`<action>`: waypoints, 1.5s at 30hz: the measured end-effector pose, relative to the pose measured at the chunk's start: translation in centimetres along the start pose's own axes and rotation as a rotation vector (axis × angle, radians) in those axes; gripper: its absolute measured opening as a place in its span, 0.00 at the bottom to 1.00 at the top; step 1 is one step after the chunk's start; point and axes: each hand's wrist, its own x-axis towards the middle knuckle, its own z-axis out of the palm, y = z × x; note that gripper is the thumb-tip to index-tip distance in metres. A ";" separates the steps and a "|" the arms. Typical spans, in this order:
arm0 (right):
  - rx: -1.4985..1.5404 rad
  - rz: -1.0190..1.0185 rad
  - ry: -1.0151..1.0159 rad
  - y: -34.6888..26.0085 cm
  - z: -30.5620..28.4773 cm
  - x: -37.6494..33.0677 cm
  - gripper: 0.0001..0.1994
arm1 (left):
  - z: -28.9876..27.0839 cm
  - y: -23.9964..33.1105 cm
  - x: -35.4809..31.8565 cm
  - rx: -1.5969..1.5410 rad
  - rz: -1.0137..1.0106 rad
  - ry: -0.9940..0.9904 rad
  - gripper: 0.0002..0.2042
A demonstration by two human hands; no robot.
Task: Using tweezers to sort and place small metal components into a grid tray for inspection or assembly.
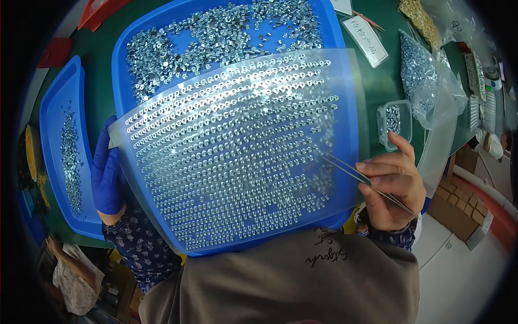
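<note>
Right fingers (384, 168) are closed around tweezers (348, 170), tips reaching left to shiny parts (226, 162) in rows on a clear sheet (346, 81). Gloved left fingers (110, 167) meet its left edge — grip hidden, closure unclear. Tilting or a slipping tip could scatter rows.

White card (366, 41) on green table (386, 81); golden parts (420, 21) nearby; brown boxes (458, 200) lower right.
</note>
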 end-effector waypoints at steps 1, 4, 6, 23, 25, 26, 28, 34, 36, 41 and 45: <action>-0.001 0.002 -0.015 0.0 0.0 0.0 0.09 | -0.2 -0.1 0.0 0.002 -0.001 0.004 0.22; -0.003 0.003 -0.029 -0.1 0.1 0.1 0.08 | -0.4 -0.4 0.0 0.006 0.008 -0.014 0.22; -0.002 0.005 -0.032 0.0 0.2 0.0 0.08 | 0.2 -0.1 -0.1 -0.026 0.018 -0.002 0.22; 0.057 -0.040 -0.134 -0.9 0.8 0.6 0.09 | -0.5 -0.5 0.2 -0.031 0.026 -0.037 0.22; 0.068 -0.037 -0.142 -1.0 0.9 0.7 0.09 | -0.5 -0.6 0.1 -0.033 0.031 -0.026 0.22; 0.069 -0.039 -0.144 -1.0 1.0 0.7 0.09 | -0.6 -0.6 0.1 -0.036 0.022 -0.032 0.22; 0.055 -0.043 -0.142 -1.1 1.2 0.7 0.10 | -0.5 -0.6 0.1 -0.039 0.011 -0.037 0.22; 0.035 -0.063 -0.171 -1.4 1.3 0.9 0.11 | -0.4 -0.1 0.1 -0.026 -0.010 -0.053 0.22; 0.035 -0.068 -0.174 -1.5 1.4 0.9 0.11 | -0.1 0.2 -0.1 -0.026 -0.022 -0.033 0.22; 0.062 -0.086 -0.141 -1.4 1.3 1.2 0.11 | 0.0 0.1 0.0 -0.017 -0.008 -0.029 0.22; 0.064 -0.118 -0.122 -1.5 1.5 1.8 0.10 | -0.1 -0.1 0.0 -0.005 0.002 -0.029 0.22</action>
